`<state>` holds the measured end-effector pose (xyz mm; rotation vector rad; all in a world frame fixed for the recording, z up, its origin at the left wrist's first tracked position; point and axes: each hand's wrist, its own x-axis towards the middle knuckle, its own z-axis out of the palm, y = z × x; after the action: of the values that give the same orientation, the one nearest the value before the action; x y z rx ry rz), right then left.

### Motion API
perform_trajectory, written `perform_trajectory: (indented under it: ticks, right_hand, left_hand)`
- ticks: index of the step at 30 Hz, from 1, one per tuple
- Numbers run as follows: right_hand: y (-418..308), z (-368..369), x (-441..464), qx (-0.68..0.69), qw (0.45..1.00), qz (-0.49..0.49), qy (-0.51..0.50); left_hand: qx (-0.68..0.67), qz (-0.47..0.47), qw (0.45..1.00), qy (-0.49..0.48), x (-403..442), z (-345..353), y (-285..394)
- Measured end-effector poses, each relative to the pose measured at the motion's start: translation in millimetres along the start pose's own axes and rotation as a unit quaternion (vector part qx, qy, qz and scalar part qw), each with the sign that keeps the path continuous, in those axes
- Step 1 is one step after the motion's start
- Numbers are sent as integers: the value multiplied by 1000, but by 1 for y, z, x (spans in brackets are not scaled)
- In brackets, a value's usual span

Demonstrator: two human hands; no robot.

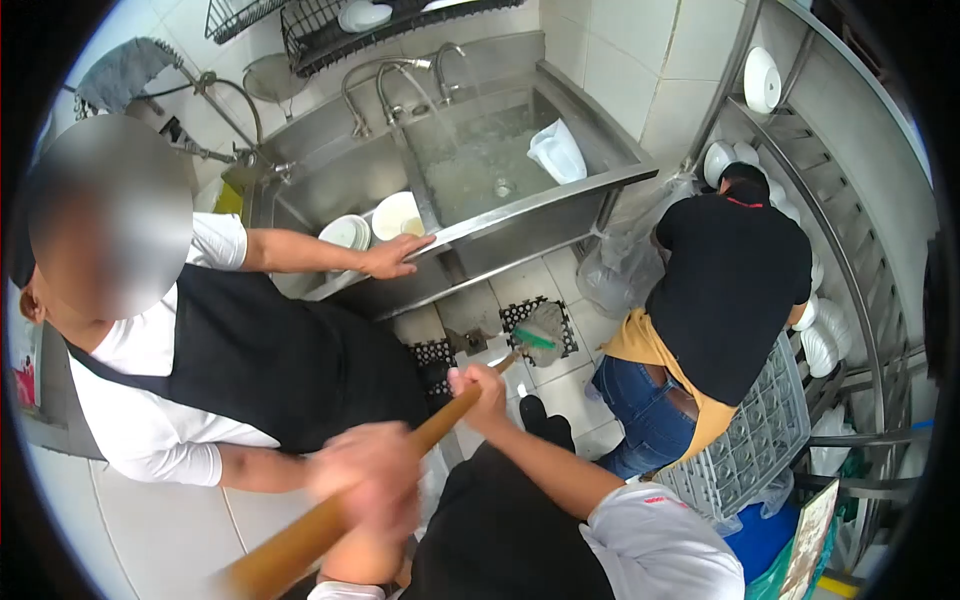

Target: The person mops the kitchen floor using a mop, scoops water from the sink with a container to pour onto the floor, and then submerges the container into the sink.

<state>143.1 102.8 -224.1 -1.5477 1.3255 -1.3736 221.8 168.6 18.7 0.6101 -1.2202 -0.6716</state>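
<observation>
The right hand [482,397] has its grip closed around a wooden pole [440,422], while the left hand [368,478], blurred, wraps the same pole nearer its bottom-left end. The pole slants up and away to a green and pale grey head [536,340], whose exact kind is hard to tell, low over a black mat with holes [512,313] on the tiled floor [560,372]. Beyond it stands a steel sink [520,224]; water runs from a tap [446,93] into its right basin, where a white dish [558,152] tilts in cloudy water. A white bowl [397,214] and some plates [345,232] sit in the left basin. On the left, a person in a black apron [270,350] rests a hand [395,257] on the sink's edge. On the right, another person in a black top [735,280] bends beside a rack [835,205], near a grey crate [735,455].
</observation>
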Motion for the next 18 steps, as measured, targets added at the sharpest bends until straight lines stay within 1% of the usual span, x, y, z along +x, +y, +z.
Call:
perform_trajectory:
  ticks: [1,2,3,4,5,6,7,8,9,10,11,12,13,14,16,17,18]
  right_hand:
    - [33,-5,8,-16,995,-27,-98]
    - [52,-10,13,-33,979,-48,-194]
    - [42,-12,23,-26,976,-94,-194]
    - [23,-10,29,-24,976,-82,-201]
    - [-2,-8,19,48,976,-93,-190]
    - [-23,-8,29,120,971,-121,-168]
    - [-42,-15,28,0,968,-139,-207]
    - [-39,-13,20,25,974,-142,-174]
    - [-28,-11,21,46,978,-151,-140]
    - [-10,-8,28,65,978,-167,-107]
    - [43,0,32,116,975,-133,-137]
    - [66,-10,35,-6,985,-49,-166]
    - [71,-10,39,-61,982,-72,-165]
    - [75,-5,39,-55,977,-96,-183]
    - [53,-3,41,-7,970,-136,-202]
    - [43,0,38,53,964,-162,-202]
    - [4,-8,39,-22,965,-171,-198]
  left_hand:
    - [47,-46,998,3,-14,7,-30]
    - [-24,-48,999,-4,-12,-1,-29]
    - [-57,-48,995,-62,14,-7,-23]
    - [-86,-61,989,-100,37,-11,-4]
    - [-146,-29,973,-175,53,-24,14]
    - [-205,21,943,-263,75,-31,23]
    - [-216,28,933,-286,86,-24,40]
    - [-228,23,924,-306,90,-20,53]
    - [-203,27,941,-271,83,-15,45]
    - [-130,8,970,-206,64,-13,16]
    - [-54,-38,982,-179,44,-9,-24]
    - [-44,-71,982,-166,30,-4,-52]
    - [-42,-72,985,-150,23,-7,-49]
    - [-46,-66,988,-129,27,-8,-43]
    - [-35,-78,991,-100,33,-17,-22]
    - [-51,-38,993,-96,39,-22,-6]
    - [-84,-5,992,-99,46,-22,15]
